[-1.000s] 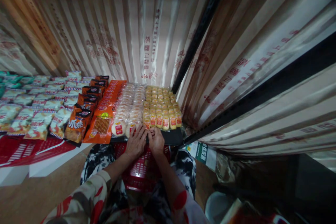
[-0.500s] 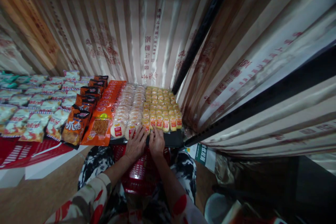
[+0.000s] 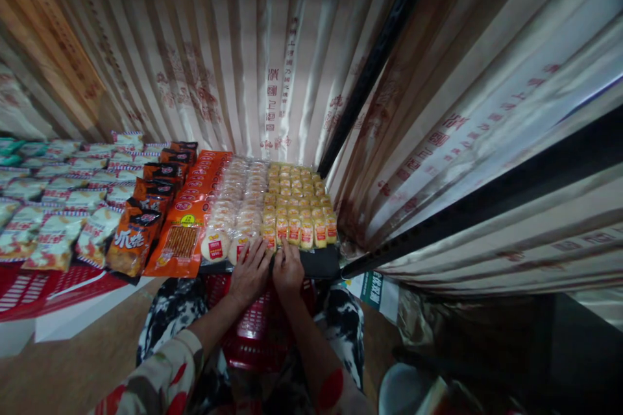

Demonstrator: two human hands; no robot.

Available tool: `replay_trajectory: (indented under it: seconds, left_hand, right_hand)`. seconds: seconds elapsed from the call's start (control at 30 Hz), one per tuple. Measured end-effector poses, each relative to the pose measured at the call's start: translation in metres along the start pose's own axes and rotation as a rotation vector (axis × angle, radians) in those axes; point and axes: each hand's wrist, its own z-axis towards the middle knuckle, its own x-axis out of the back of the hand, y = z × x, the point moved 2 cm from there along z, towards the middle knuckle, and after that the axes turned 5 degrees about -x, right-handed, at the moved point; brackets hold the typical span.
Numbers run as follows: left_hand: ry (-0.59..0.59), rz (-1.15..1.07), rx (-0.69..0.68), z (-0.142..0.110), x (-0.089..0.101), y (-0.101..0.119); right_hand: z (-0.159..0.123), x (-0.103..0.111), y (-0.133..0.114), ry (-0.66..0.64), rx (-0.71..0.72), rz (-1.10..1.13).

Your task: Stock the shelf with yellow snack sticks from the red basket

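My left hand (image 3: 250, 271) lies with its fingers stretched forward over the front edge of a display. Its fingertips touch the front of a round white cake pack (image 3: 242, 249) with a red label and the small yellow pack beside it. Close on its right, my right hand (image 3: 289, 272) has its fingers bent and drawn together at the front row of small yellow packaged cakes (image 3: 294, 231). Whatever its fingertips pinch, if anything, is hidden. Rows of clear-wrapped round white cakes (image 3: 216, 244) stand left of the yellow ones. A black shelf edge (image 3: 318, 264) shows below.
Orange snack bags (image 3: 180, 241), dark-and-orange bags (image 3: 132, 240) and rows of white snack bags (image 3: 61, 237) line the left. A red basket (image 3: 250, 337) sits between my knees. Printed curtains (image 3: 204, 26) hang behind, and a black metal post (image 3: 374, 65) slants up at the right.
The fingers of my right hand have curled in a little. My left hand stays almost in place, while the view has shifted slightly.
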Motion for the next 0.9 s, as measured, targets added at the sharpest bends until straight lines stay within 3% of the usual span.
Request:
replay_trajectory:
  seconds: [0.23, 0.53, 0.77, 0.9]
  left_hand:
    - [0.018, -0.002, -0.001, 0.001, 0.001, 0.003]
    - [0.058, 0.023, -0.072, 0.002, 0.003, 0.006]
    - [0.035, -0.027, -0.143, -0.011, 0.01, 0.021]
    - [-0.087, -0.177, -0.136, -0.035, 0.013, 0.031]
  right_hand:
    - [0.0, 0.002, 0.001, 0.018, 0.033, 0.05]
    - [-0.004, 0.015, 0.006, 0.0, -0.049, 0.371]
    - [-0.04, 0.026, 0.002, -0.066, -0.08, 0.429]
    - [-0.064, 0.025, 0.009, -0.134, -0.119, 0.333]
